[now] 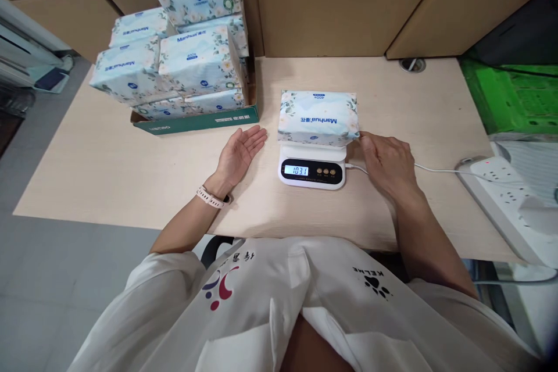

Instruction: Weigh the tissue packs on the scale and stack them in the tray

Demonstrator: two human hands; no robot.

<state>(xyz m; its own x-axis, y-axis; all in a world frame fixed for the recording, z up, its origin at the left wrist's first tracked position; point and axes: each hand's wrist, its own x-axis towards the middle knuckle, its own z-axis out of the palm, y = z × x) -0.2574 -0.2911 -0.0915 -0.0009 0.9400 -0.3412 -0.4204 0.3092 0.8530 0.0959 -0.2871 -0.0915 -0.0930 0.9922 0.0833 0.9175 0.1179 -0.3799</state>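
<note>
A tissue pack (318, 117) in pale blue floral wrapping lies on a white digital scale (312, 181). The lit display (297, 171) appears to read 103.1. My left hand (239, 156) rests palm up on the table, left of the scale, with its fingers stretched out and nothing in it. At the right side of the pack is my right hand (387, 164), back upward, its thumb side at or touching the pack's near right corner. Its fingers are bent and partly hidden, but no grip on the pack shows.
More tissue packs (198, 61) are stacked in a green carton (196, 123) at the back left. A white cable (431, 170) runs from the scale toward a power strip (501, 186) on the right. Brown panels (322, 6) stand behind the table (143, 177). A green crate (514, 96) is beyond its right edge.
</note>
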